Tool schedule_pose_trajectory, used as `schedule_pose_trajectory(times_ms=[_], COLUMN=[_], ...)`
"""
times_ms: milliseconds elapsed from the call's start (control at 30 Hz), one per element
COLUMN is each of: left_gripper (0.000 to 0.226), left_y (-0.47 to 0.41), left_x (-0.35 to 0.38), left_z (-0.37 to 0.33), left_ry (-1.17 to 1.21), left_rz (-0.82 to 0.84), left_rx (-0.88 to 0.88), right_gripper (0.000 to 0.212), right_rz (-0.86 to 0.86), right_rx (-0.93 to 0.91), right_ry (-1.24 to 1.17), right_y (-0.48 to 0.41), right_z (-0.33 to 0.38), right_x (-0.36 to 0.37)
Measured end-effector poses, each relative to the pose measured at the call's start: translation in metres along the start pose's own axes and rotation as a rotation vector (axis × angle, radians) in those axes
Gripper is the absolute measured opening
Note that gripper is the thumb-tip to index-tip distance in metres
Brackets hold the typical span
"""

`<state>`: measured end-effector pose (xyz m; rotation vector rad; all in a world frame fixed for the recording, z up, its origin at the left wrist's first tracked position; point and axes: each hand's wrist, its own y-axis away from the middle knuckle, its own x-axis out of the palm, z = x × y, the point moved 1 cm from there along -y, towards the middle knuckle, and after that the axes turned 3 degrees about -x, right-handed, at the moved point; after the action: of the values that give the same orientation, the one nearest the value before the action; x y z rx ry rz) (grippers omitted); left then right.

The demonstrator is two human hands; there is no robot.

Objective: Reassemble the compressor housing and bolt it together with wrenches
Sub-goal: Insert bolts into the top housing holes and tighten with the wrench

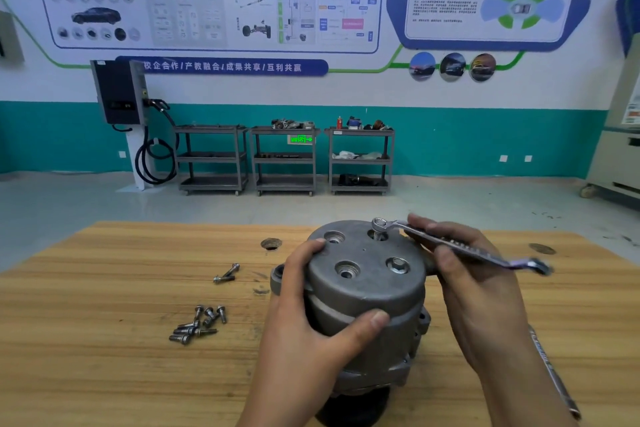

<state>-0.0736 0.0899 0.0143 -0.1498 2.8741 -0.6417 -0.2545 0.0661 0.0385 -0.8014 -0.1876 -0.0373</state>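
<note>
Compressor housing (367, 291) stands on the tabletop (104, 288), left hand (308, 319) fingers (313, 248) wrapped round its cover. Right hand (464, 274) fingers clamp the wrench (460, 246), ring end over a raised bolt (378, 231), seated, it seems.

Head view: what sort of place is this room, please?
Probably a vehicle training workshop: car diagrams on the wall posters, a charging unit with looped cable, metal parts carts, and a wooden workbench holding a compressor housing.

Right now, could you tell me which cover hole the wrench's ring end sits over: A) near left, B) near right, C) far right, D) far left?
C: the combination wrench in the right hand has its ring end on the bolt in the compressor housing's far-right hole.
</note>
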Motion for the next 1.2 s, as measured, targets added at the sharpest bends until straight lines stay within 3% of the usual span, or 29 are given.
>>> schedule_pose_trajectory(times_ms=[133,233,467,533,667,733,800,867,967,1067,1200], left_gripper=[0.086,0.083,0.082,0.086,0.089,0.089,0.088,0.088,0.088,0.088,0.088], left_y=[-0.001,-0.002,-0.002,-0.001,0.000,0.000,-0.001,-0.001,-0.002,-0.002,-0.001], left_x=[0.002,0.001,-0.001,-0.002,-0.003,-0.002,-0.001,-0.001,-0.001,-0.001,-0.001], left_z=[0.001,0.001,0.000,-0.001,-0.001,-0.001,-0.001,-0.002,-0.002,-0.001,0.000], left_ry=[-0.011,-0.013,0.022,0.030,0.049,0.048,0.035,0.014,0.013,0.026,0.014], left_rz=[-0.006,-0.007,0.014,0.016,0.019,0.030,0.036,0.038,0.027,0.023,0.018], left_rx=[0.024,0.045,0.012,-0.008,-0.025,-0.020,-0.011,-0.005,-0.002,-0.007,-0.010], right_gripper=[0.034,0.021,0.013,0.011,0.032,0.031,0.035,0.036,0.016,0.027,0.033], right_rz=[0.282,0.275,0.456,0.474,0.389,0.302,0.172,0.072,0.029,0.123,0.406], right_rx=[-0.201,-0.277,-0.146,0.002,0.389,0.588,0.722,0.623,0.346,0.171,0.031], right_ry=[0.448,0.701,1.006,1.000,0.879,0.629,0.207,-0.121,-0.242,-0.019,0.433], right_y=[0.008,-0.010,-0.064,-0.079,-0.092,-0.086,-0.077,-0.063,-0.036,-0.013,-0.006], right_z=[0.021,0.037,0.038,0.028,0.005,-0.003,-0.012,-0.016,-0.013,-0.003,0.018], right_x=[0.011,0.027,0.067,0.066,0.045,0.031,0.021,0.011,0.007,0.000,-0.003])
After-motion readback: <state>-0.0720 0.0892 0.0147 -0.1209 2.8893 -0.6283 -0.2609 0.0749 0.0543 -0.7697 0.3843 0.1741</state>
